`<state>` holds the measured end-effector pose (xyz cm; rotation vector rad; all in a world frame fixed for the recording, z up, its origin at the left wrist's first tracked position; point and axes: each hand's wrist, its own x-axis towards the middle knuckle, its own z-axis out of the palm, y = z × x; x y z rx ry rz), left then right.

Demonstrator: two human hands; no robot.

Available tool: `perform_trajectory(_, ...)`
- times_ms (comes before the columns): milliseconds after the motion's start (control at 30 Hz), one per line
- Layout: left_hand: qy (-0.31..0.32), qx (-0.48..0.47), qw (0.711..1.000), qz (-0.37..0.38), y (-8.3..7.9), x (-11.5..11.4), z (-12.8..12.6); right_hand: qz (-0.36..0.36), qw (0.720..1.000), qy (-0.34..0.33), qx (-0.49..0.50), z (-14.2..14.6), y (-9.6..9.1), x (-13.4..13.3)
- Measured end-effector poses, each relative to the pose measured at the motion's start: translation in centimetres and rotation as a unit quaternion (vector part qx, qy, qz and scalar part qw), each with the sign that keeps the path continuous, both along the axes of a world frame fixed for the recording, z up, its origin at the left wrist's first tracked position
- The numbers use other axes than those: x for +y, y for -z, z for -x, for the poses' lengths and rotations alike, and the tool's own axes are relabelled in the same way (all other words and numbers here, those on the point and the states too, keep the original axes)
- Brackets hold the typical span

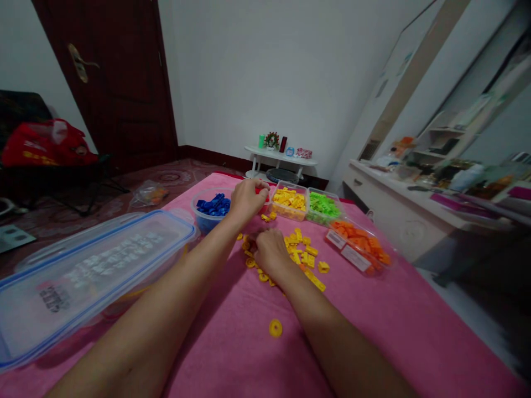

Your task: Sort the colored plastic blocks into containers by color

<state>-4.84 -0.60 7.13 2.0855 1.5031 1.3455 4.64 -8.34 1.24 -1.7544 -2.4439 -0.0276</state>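
My left hand (248,198) reaches over a clear container of red pieces (263,192), its fingers curled down at the rim. Whether a piece is between those fingertips is hidden. Closer to me, my right hand (270,251) bends its fingers into a loose pile of yellow building blocks (309,257). Its fingertips are mostly covered by the hand, so what they hold cannot be made out. A yellow ring-shaped piece (275,328) lies alone between my forearms. To the left of my left hand stands a round tub of blue blocks (213,205).
Tubs of yellow blocks (289,200), green blocks (323,205) and orange blocks (360,243) line the right side of the pink cloth (232,342). A large lidded plastic box (103,265) occupies the left. Behind are a small white table (280,155) and a door (103,72).
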Motion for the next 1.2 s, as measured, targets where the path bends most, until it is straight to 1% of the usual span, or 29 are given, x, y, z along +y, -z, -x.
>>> perform_trajectory(67, 0.019, 0.000, 1.000, -0.006, 0.0, -0.2, -0.4, -0.021, 0.999, 0.003, 0.026, -0.8, -0.1, 0.0)
perform_trajectory(133, 0.044, -0.001, 0.999, -0.018, 0.0, -0.5, -0.7, -0.059, 0.996, 0.020, 0.071, -2.4, -0.5, 0.3)
perform_trajectory(200, 0.064, 0.001, 0.997, -0.031, 0.0, -0.7, -1.0, -0.111, 0.985, 0.049, 0.121, -4.9, -1.4, 0.7)
perform_trajectory(267, 0.073, 0.010, 0.997, -0.036, -0.1, -1.0, -1.1, -0.163, 0.970, 0.087, 0.160, -8.2, -2.5, 1.0)
perform_trajectory(300, 0.075, 0.016, 0.996, -0.036, -0.1, -1.1, -1.2, -0.193, 0.958, 0.124, 0.170, -10.0, -3.0, 1.1)
perform_trajectory(367, 0.077, 0.031, 0.996, -0.034, -0.1, -1.3, -1.4, -0.220, 0.939, 0.200, 0.172, -13.7, -3.7, 1.2)
perform_trajectory(433, 0.082, 0.051, 0.995, -0.026, -0.1, -1.5, -1.6, -0.245, 0.919, 0.266, 0.159, -16.7, -4.0, 1.1)
perform_trajectory(500, 0.100, 0.078, 0.992, -0.005, 0.1, -1.5, -1.8, -0.268, 0.904, 0.300, 0.144, -18.7, -3.9, 1.0)
perform_trajectory(533, 0.116, 0.093, 0.989, 0.011, 0.2, -1.5, -1.9, -0.278, 0.900, 0.305, 0.141, -19.1, -3.9, 1.0)
perform_trajectory(567, 0.134, 0.106, 0.985, 0.029, 0.4, -1.4, -1.9, -0.286, 0.897, 0.304, 0.145, -19.1, -3.9, 1.0)
perform_trajectory(633, 0.167, 0.125, 0.976, 0.063, 0.7, -1.4, -2.1, -0.281, 0.900, 0.277, 0.184, -17.8, -4.0, 1.0)
perform_trajectory(667, 0.179, 0.130, 0.972, 0.074, 0.9, -1.4, -2.1, -0.261, 0.908, 0.247, 0.216, -16.6, -4.1, 1.0)
perform_trajectory(700, 0.186, 0.134, 0.970, 0.080, 1.0, -1.4, -2.1, -0.225, 0.919, 0.205, 0.251, -15.2, -4.2, 0.9)
perform_trajectory(767, 0.182, 0.138, 0.971, 0.077, 1.1, -1.4, -1.9, -0.102, 0.944, 0.080, 0.304, -11.9, -4.1, 0.4)
perform_trajectory(800, 0.176, 0.140, 0.972, 0.070, 1.1, -1.3, -1.8, -0.012, 0.952, -0.001, 0.306, -10.2, -3.9, 0.0)
perform_trajectory(833, 0.169, 0.140, 0.974, 0.061, 1.1, -1.2, -1.7, 0.075, 0.948, -0.070, 0.301, -8.7, -3.5, -0.3)
perform_trajectory(867, 0.164, 0.140, 0.975, 0.053, 1.1, -1.1, -1.6, 0.139, 0.939, -0.114, 0.291, -7.5, -3.1, -0.6)
perform_trajectory(900, 0.160, 0.140, 0.976, 0.047, 1.0, -1.0, -1.5, 0.173, 0.936, -0.140, 0.275, -6.5, -2.6, -0.9)
perform_trajectory(933, 0.156, 0.140, 0.977, 0.043, 0.9, -0.9, -1.4, 0.175, 0.940, -0.141, 0.257, -5.9, -2.2, -1.0)
perform_trajectory(967, 0.153, 0.141, 0.977, 0.040, 0.8, -0.9, -1.3, 0.152, 0.951, -0.126, 0.239, -5.5, -1.8, -1.0)
perform_trajectory(1033, 0.144, 0.148, 0.978, 0.039, 0.7, -0.9, -1.3, 0.069, 0.975, -0.074, 0.200, -5.5, -1.3, -0.9)
perform_trajectory(1100, 0.139, 0.162, 0.976, 0.044, 0.6, -1.0, -1.3, 0.005, 0.986, -0.032, 0.164, -5.7, -1.3, -0.7)
perform_trajectory(1133, 0.138, 0.169, 0.975, 0.045, 0.6, -1.0, -1.4, -0.008, 0.988, -0.024, 0.151, -5.8, -1.4, -0.7)
perform_trajectory(1200, 0.137, 0.178, 0.973, 0.045, 0.6, -1.0, -1.4, -0.003, 0.991, -0.028, 0.132, -5.7, -1.8, -0.9)
